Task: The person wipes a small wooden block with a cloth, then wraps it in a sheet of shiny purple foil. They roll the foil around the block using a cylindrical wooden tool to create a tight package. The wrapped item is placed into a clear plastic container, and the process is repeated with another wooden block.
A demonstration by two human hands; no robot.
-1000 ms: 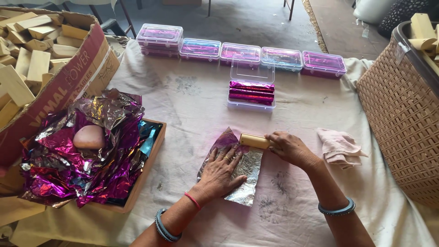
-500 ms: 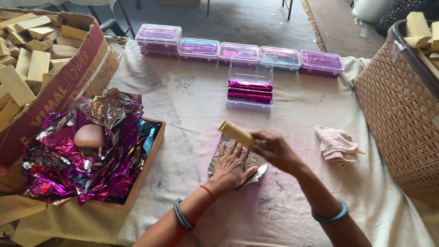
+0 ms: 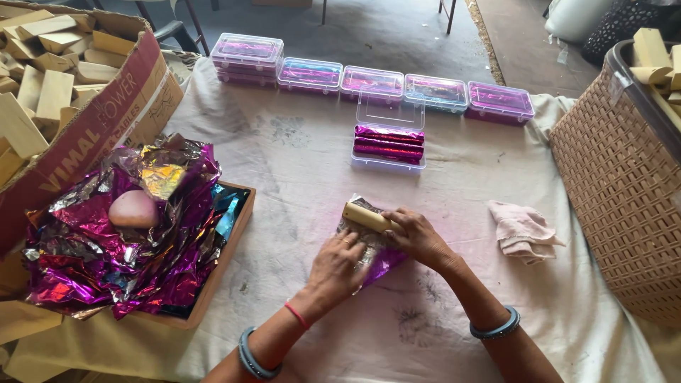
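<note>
The pale tan, bar-shaped block [image 3: 363,217] lay slantwise across the upper edge of a crinkled sheet of silver and magenta foil [image 3: 374,250], near the middle of the cloth-covered table [image 3: 298,149], and we held both in place. Our right hand [image 3: 418,236] was closed around the block's right end, fingers curled over it. Our left hand [image 3: 339,264] lay spread and flat on the foil, palm down, pressing the sheet against the cloth just below the block. Beyond our hands stood an open clear plastic box [image 3: 389,145] with magenta foil-wrapped bars stacked inside, its lid tilted up behind it, and past that a row of closed clear plastic boxes [image 3: 369,81] ran along the far edge. To our left a shallow wooden tray [image 3: 228,259] held a heap of loose magenta and silver foil sheets [image 3: 106,248] with a smooth pink stone [image 3: 133,209] resting on top. A crumpled pale pink cloth [image 3: 521,228] lay to our right, near a woven tan basket [image 3: 610,191].
</note>
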